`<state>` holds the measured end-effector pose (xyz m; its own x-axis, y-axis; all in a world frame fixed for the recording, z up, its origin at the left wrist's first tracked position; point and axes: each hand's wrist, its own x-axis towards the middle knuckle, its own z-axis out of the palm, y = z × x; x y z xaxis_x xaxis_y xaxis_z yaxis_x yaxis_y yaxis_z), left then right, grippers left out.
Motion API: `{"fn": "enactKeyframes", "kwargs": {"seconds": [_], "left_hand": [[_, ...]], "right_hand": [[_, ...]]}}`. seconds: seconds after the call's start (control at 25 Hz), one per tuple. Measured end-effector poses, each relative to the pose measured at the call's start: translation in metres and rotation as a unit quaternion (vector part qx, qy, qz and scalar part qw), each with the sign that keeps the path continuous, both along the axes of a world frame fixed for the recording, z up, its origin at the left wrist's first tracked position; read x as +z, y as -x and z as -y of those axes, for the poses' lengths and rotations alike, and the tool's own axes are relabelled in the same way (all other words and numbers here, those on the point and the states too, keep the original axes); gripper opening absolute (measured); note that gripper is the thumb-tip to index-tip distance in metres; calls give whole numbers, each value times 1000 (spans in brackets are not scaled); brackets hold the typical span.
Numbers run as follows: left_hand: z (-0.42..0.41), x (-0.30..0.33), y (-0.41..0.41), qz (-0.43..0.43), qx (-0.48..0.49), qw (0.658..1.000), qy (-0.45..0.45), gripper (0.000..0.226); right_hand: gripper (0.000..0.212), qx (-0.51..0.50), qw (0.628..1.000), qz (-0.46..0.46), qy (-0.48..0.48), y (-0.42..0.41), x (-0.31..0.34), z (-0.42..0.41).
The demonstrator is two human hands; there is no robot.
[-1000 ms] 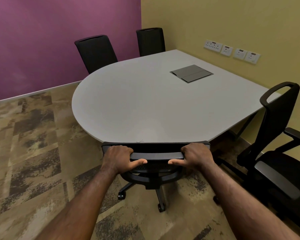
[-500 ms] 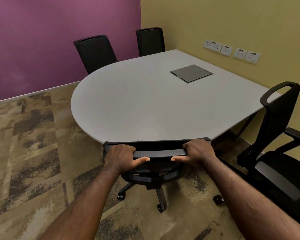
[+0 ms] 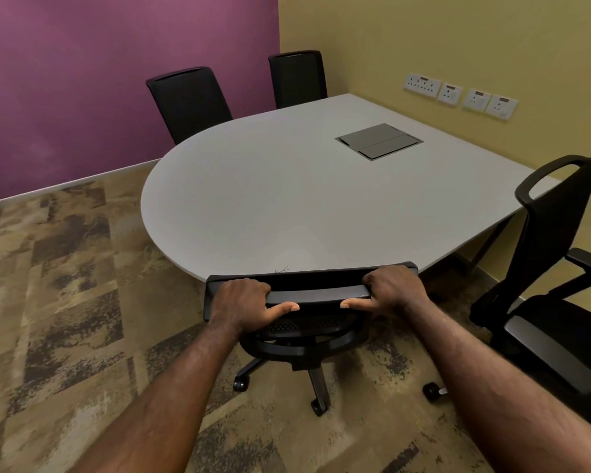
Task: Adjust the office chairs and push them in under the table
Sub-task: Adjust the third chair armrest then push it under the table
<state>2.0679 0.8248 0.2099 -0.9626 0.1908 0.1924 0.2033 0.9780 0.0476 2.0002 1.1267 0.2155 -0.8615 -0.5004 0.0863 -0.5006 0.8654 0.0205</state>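
A black office chair (image 3: 316, 293) stands at the near rounded edge of the grey table (image 3: 287, 199), its seat hidden under the tabletop. Both hands grip the top bar of its backrest: my left hand (image 3: 244, 303) at the left end, my right hand (image 3: 391, 290) at the right end, thumbs pointing inward. The backrest top touches or nearly touches the table edge. Its wheeled base (image 3: 316, 384) shows below. A second black chair (image 3: 553, 268) with armrests stands at the right, pulled out from the table.
Two more black chairs, one at the left (image 3: 190, 102) and one further right (image 3: 299, 78), are tucked in at the far side by the purple wall. A metal cable hatch (image 3: 378, 141) sits in the tabletop. Wall sockets (image 3: 459, 95) line the yellow wall. Patterned carpet (image 3: 65, 319) spreads to the left.
The chair I hold has rolled a little forward toward the table, its backrest top now at the table edge. Both hands keep their grip.
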Motion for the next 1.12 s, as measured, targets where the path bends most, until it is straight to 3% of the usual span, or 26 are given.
{"fn": "enactKeyframes", "kwargs": {"seconds": [0.4, 1.12], "left_hand": [[47, -1, 13, -9, -27, 1000, 14, 79], [21, -3, -24, 14, -33, 999, 7, 78]], "right_hand": [[92, -8, 1000, -14, 22, -19, -6, 38], [86, -27, 1000, -5, 12, -49, -12, 19]]}}
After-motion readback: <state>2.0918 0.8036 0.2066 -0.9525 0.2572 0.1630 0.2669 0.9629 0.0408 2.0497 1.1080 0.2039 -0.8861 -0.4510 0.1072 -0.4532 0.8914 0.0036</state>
